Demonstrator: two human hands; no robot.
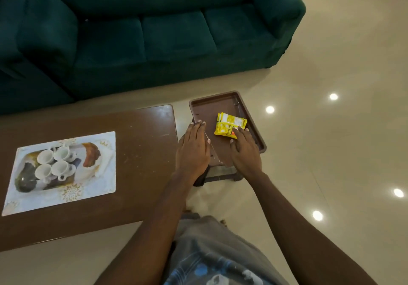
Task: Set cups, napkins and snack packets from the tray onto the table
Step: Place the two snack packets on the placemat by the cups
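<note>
A brown tray (pixel 212 105) rests on a small dark stool right of the brown table (pixel 136 143). Yellow snack packets (pixel 228 124) lie in a small stack in the tray. My right hand (pixel 245 150) reaches over the tray with straight fingers, and its fingertips touch the near edge of the packets. My left hand (pixel 193 150) lies flat with straight fingers over the tray's left rim. Several white cups (pixel 55 163) stand together on a printed placemat (pixel 88 187) on the table.
A dark green sofa (pixel 154 30) runs along the far side, close behind the table. The glossy beige floor (pixel 331 130) lies to the right of the stool (pixel 220 176). My lap fills the bottom of the view.
</note>
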